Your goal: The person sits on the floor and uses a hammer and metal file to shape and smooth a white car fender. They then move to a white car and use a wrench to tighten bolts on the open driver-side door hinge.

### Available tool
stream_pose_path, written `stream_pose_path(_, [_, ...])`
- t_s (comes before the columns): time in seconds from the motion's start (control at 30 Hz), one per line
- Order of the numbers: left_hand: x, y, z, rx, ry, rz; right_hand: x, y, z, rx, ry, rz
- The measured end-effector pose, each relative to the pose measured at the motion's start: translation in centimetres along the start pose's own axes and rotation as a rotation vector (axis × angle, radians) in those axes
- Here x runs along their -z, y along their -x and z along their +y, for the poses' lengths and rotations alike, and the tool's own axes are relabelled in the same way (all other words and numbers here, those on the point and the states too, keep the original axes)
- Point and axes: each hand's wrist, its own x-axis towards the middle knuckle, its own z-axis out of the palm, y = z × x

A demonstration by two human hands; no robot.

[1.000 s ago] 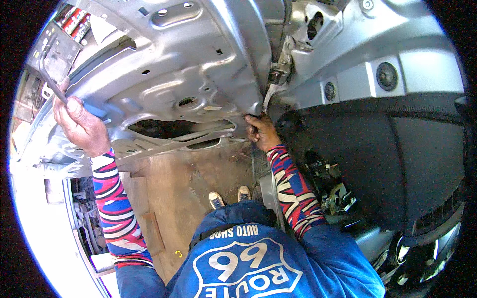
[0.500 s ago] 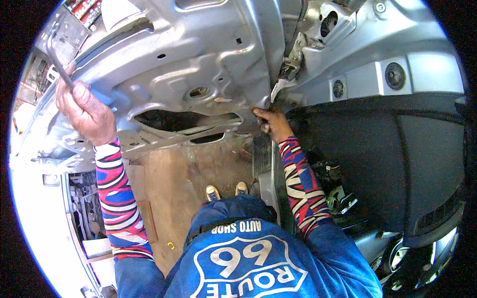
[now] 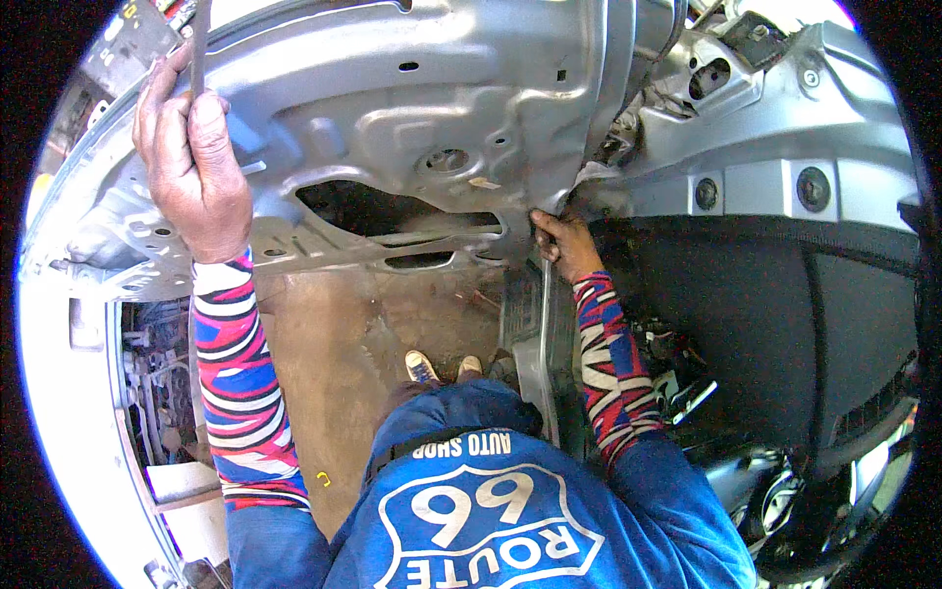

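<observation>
My left hand (image 3: 201,187) is raised at the upper left, its fingers and thumb closed around a dark metal rod (image 3: 200,49). The rod stands nearly upright, and its upper end runs out of the picture. Behind this hand spreads a bare silver car door panel (image 3: 363,147) with pressed ridges, small holes and a large dark opening (image 3: 378,211). My right hand (image 3: 567,243) is at the panel's lower right corner, beside the seam with the car body. Its fingers are curled with the thumb pressed to them; what they pinch, if anything, is hidden.
On the right, silver bodywork (image 3: 756,177) with round black plugs borders a dark trim panel (image 3: 726,285). A ribbed sill (image 3: 525,309) runs below my right hand. Brown floor (image 3: 324,334) and my shoes (image 3: 422,366) show below the panel. Cluttered shelving (image 3: 157,393) stands at the left.
My left hand has moved up and right, and the rod has swung from slanting, with its bent end showing, to nearly upright. The door panel appears shifted right; my right hand stays at its corner.
</observation>
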Motion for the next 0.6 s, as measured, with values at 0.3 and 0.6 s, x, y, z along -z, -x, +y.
stream_pose_path(0.3, [7.3,6.8,8.6,0.646,0.419,-0.501,-0.4,0.0,-0.9,0.07,0.247,-0.072])
stream_pose_path(0.6, [2.8,15.3,15.2,0.808,0.654,-1.057,0.1,-0.7,0.1,-0.022,0.154,-0.361])
